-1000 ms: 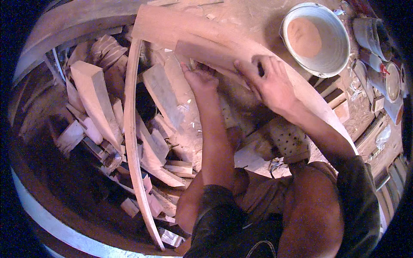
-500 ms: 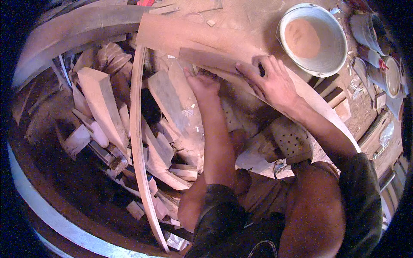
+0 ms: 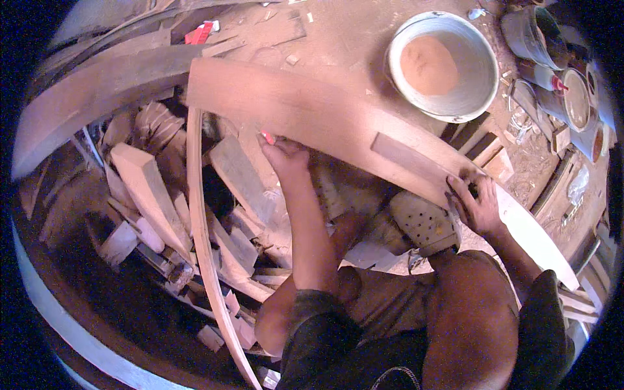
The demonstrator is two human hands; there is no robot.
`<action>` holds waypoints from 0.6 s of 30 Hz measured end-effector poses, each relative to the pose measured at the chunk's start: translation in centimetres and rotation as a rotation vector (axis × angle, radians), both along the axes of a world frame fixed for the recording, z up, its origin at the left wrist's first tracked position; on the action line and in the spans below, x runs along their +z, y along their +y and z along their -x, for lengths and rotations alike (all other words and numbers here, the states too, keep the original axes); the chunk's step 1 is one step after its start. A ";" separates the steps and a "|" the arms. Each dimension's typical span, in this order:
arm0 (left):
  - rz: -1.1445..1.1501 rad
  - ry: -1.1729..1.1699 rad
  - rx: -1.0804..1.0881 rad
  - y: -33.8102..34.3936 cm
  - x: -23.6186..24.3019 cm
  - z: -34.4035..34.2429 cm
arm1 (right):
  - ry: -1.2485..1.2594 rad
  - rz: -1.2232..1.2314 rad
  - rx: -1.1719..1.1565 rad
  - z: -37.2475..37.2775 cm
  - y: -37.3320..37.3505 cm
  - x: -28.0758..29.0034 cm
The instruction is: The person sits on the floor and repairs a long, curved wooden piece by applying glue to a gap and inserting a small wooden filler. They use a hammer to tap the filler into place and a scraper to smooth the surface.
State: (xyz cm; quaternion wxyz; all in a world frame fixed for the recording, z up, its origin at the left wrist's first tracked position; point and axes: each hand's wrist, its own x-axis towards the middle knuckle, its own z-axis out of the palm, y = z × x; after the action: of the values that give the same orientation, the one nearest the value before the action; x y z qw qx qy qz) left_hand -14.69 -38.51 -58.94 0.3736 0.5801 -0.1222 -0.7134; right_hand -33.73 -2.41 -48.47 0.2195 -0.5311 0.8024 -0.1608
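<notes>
A broad, curved wooden board (image 3: 279, 97) slants across from the upper left to the lower right, above my legs. My left hand (image 3: 286, 157) is at its near edge, fingers curled and partly hidden under the wood; a bright red spot shows by the thumb tip, too small to make out. My right hand (image 3: 480, 205) lies over the lower right stretch of the board, closed on the near end of a flat, dark wooden block (image 3: 413, 158). That block rests lengthwise on the board's face.
A pale bucket (image 3: 484, 81) with orange-brown powder stands beyond the board. A thin curved wooden strip (image 3: 198, 195) runs down at left, over several offcuts (image 3: 140, 175). A bottle with a red tip (image 3: 543, 77) and dark buckets (image 3: 520, 36) stand at far right.
My right hand and the dark block have slid along the board toward the lower right. My left hand sits a little lower and further left in the picture, as the whole view has shifted.
</notes>
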 end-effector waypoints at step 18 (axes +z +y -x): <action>0.000 0.034 -0.103 0.0 1.0 -0.3 | 0.098 0.051 -0.694 32.3 -11.0 -15.6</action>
State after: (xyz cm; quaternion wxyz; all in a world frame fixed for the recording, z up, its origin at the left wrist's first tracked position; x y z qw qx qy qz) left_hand -14.43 -38.52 -57.98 0.3385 0.5610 -0.1455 -0.7413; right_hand -66.01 -13.38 -64.11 0.0997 -0.2389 0.9404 -0.2204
